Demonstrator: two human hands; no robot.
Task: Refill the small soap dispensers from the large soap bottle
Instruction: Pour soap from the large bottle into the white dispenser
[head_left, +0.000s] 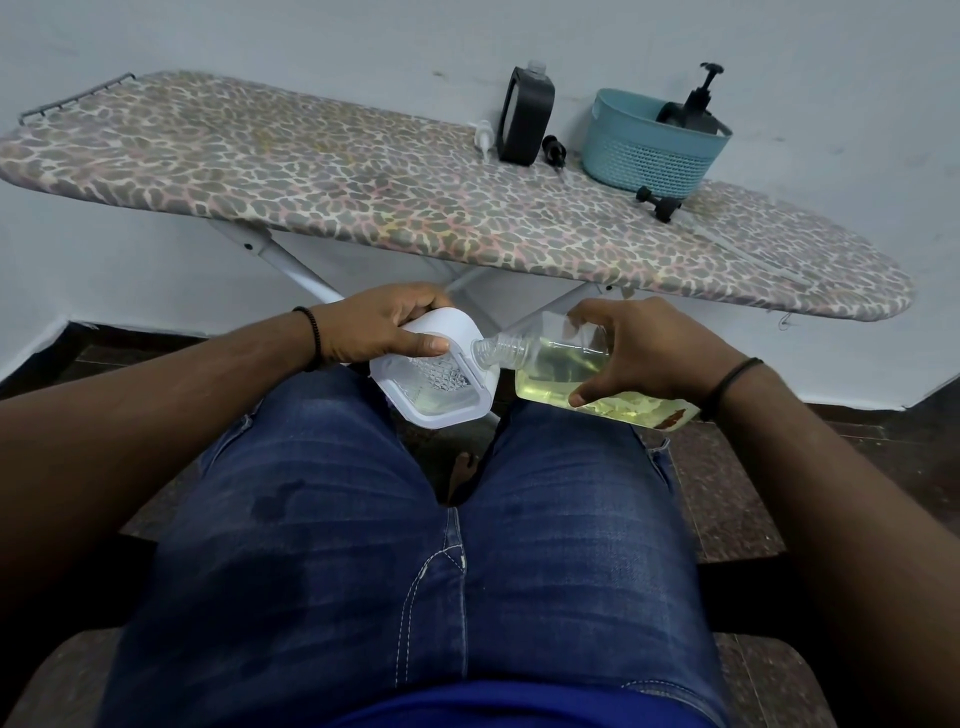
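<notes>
My left hand (376, 325) grips a small white soap dispenser (441, 384) with a clear textured front, held tilted above my left knee. My right hand (641, 351) grips a large clear soap bottle (566, 371) holding yellow liquid, tipped on its side. The bottle's open threaded neck (491, 351) rests against the white dispenser's upper right corner. A black dispenser (524, 122) without its pump stands on the ironing board (322, 171). Another black dispenser with its pump (696, 111) sits in a blue basket (647, 150).
A white pump head (484, 136) and two black pump heads (554, 150) (658, 201) lie on the leopard-print board near the basket. I sit facing the board with my jeans-clad legs (363, 545) below my hands. A pale wall rises behind; the floor is dark tile.
</notes>
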